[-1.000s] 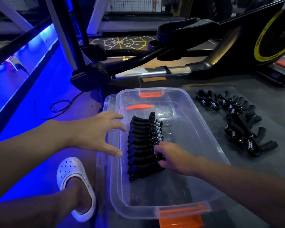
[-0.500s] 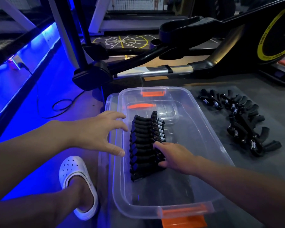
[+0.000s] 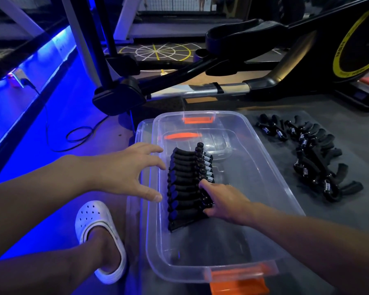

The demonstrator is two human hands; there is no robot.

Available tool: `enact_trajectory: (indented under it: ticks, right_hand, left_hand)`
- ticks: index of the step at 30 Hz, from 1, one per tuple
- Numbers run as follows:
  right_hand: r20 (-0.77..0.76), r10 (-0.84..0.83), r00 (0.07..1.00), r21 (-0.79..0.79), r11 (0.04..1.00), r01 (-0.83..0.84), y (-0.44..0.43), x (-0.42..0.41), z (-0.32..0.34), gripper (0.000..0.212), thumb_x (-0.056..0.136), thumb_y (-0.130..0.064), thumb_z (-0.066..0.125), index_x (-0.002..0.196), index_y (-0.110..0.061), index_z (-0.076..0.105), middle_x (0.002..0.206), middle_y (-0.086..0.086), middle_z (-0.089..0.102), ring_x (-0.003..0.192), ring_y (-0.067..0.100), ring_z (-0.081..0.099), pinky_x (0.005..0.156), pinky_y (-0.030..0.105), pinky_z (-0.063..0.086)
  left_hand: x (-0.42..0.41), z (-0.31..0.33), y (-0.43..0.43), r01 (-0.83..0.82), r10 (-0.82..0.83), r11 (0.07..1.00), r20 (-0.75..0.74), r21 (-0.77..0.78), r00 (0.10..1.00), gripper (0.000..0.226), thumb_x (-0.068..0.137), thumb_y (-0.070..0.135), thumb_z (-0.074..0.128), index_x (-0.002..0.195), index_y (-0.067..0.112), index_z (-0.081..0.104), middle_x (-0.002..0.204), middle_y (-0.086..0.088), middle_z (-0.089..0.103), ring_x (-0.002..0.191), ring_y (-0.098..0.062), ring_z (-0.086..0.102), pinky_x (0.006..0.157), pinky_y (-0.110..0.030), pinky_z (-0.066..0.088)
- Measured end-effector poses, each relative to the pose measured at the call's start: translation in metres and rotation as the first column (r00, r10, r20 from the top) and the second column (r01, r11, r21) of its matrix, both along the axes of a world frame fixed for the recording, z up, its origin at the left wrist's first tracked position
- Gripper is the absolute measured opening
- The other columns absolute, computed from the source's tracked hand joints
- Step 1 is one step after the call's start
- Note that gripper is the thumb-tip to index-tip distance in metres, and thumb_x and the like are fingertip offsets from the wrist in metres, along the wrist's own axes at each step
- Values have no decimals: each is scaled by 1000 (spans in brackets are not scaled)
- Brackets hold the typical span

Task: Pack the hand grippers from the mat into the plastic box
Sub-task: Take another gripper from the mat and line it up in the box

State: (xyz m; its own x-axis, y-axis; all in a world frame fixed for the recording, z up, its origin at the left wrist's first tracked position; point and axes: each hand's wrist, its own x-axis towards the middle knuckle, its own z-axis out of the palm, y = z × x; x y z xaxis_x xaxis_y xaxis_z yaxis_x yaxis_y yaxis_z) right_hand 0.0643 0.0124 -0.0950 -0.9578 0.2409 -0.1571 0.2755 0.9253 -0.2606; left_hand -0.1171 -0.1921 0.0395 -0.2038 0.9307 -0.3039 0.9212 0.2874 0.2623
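A clear plastic box (image 3: 271,177) with orange latches lies on the floor in front of me. Inside it, several black hand grippers (image 3: 185,184) stand packed in a tight row. My right hand (image 3: 224,201) is inside the box at the row's near right side, with index finger and thumb closed around the spring ends of the nearest grippers. My left hand (image 3: 126,171) hovers with spread fingers over the box's left rim and holds nothing. More hand grippers (image 3: 311,154) lie loose in a pile on the dark mat (image 3: 354,209) to the right.
The box's clear lid (image 3: 140,133) lies under or beside it at the left. An exercise machine (image 3: 254,45) stands right behind the box. My foot in a white clog (image 3: 96,226) rests left of the box. A black cable (image 3: 77,135) lies on the blue-lit floor.
My right hand has shifted slightly farther along the row of grippers. My left hand stays spread above the left rim.
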Motion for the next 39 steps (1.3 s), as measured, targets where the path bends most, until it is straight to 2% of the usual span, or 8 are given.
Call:
enact_trajectory:
  ticks: [4,6,12,18,27,32,36,39]
  right_hand:
    - [-28,-51,998,-104,993,47,2,0,-1,70,72,-35,74,127,-28,31,114,0,61,97,25,60,76,37,48]
    - [-48,-80,996,-165,984,71,5,-1,-2,77,67,-37,77,128,-31,30,114,-1,61,96,23,60,79,38,50]
    - [-72,-97,993,-191,978,82,7,0,-5,71,63,-38,76,120,-31,35,112,-2,62,95,24,60,79,43,52]
    - [-83,-96,992,-198,977,78,6,-1,-4,72,64,-35,78,122,-29,36,110,-1,64,95,24,61,79,40,52]
    - [-86,-94,992,-233,970,72,7,-1,-4,72,66,-32,78,123,-30,35,110,-3,64,90,20,60,77,37,51]
    - [-36,-95,995,-283,956,81,9,-2,-3,75,67,-27,81,124,-29,33,108,-2,62,86,17,58,80,37,51]
    - [-2,-96,995,-287,954,91,10,0,1,78,68,-28,80,130,-29,32,116,1,62,96,20,60,87,39,50]
    - [79,-50,996,-268,961,70,9,5,12,89,72,-24,78,143,-25,24,126,6,57,101,20,57,85,30,45]
  left_hand:
    - [0,0,0,-6,6,1000,-2,-13,1000,81,64,78,57,136,44,40,158,18,4,143,0,3,108,-21,19]
    - [0,1,1,-14,14,1000,-5,-24,1000,85,64,76,59,139,44,35,159,19,-1,144,-1,3,108,-21,20]
    - [-10,-1,-1,-14,16,997,13,-75,1000,111,59,81,65,149,45,13,157,26,-13,144,4,-8,118,-28,12]
    - [-7,-2,-1,-14,15,998,25,-58,1000,107,60,76,69,149,44,17,158,25,-10,145,3,-5,115,-23,12]
    - [-7,-2,-1,-15,17,999,36,-36,999,106,59,78,68,147,47,18,158,25,-8,145,2,-4,117,-27,15]
    - [-7,-1,0,-8,9,999,25,-46,1000,105,59,78,69,146,48,19,159,23,-5,145,0,-2,118,-31,17]
    - [-4,4,3,-24,25,998,17,-57,1000,104,60,72,73,146,47,21,160,20,-2,146,-3,1,116,-30,17]
    - [2,8,5,-26,27,998,18,-54,999,100,66,64,76,147,44,22,159,18,4,146,-3,5,113,-24,16]
